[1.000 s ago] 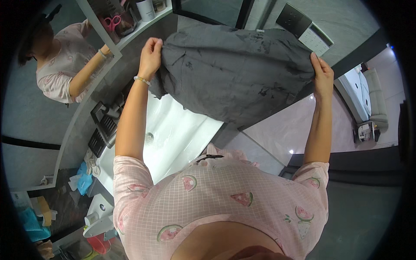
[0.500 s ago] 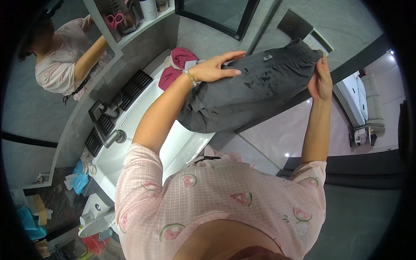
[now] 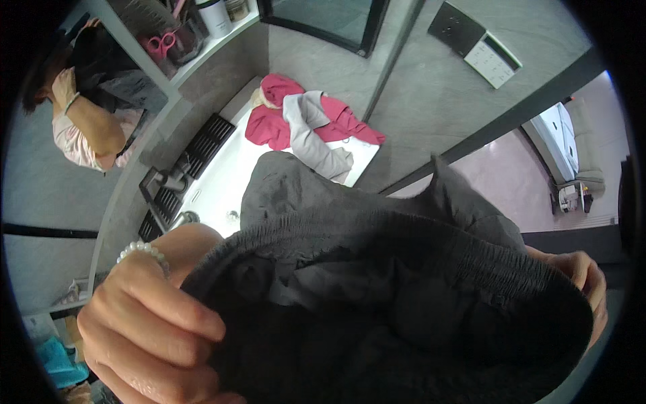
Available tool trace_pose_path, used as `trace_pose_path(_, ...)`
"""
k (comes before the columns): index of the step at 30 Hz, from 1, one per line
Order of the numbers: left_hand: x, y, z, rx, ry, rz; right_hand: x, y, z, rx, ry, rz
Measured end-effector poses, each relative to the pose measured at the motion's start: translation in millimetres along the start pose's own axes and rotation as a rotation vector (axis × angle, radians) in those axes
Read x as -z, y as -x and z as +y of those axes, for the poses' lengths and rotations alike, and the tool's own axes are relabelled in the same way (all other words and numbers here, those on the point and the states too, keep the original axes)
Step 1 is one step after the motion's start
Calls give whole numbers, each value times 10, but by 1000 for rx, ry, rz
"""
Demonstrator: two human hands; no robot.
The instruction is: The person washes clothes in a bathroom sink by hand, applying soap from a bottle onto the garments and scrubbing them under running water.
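Observation:
Dark grey elastic-waist pants [image 3: 350, 222] fill the lower middle of the view, raised close to me. Their gathered waistband is stretched into a wide opening, and the dark inside shows. My left hand [image 3: 155, 316], with a beaded bracelet [image 3: 145, 254] at the wrist, grips the waistband's left side with curled fingers. At the opposite side my right hand [image 3: 582, 283] holds the band too, its fingers partly hidden behind the cloth. The pants' legs hang beyond the band, and their lower ends cannot be seen.
Behind the pants is a white sink [image 3: 232, 172] with a dark faucet [image 3: 158, 195]. Pink and grey clothing [image 3: 309, 124] lies on its far end. A mirror [image 3: 101, 135] and a shelf [image 3: 232, 27] line the left. A doorway [image 3: 501, 168] opens at the right.
The pants have come up from over the sink, close to me, and turned so their waist opening faces me. My left hand moved from resting on the cloth to gripping the waistband.

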State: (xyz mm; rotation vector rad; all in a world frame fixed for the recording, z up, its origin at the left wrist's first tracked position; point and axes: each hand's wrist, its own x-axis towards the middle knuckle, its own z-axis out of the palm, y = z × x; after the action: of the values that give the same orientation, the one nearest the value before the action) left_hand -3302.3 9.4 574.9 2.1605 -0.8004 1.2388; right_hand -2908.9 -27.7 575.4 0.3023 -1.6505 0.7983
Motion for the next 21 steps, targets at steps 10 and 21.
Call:
trace_pose_path(10, 189, 11, 357, 573, -186, 117, 227, -36, 403, -409, 951, 128)
trace_pose_path(21, -139, -81, -1028, 463, -712, 364, -511, -221, 1444, -916, 904, 116)
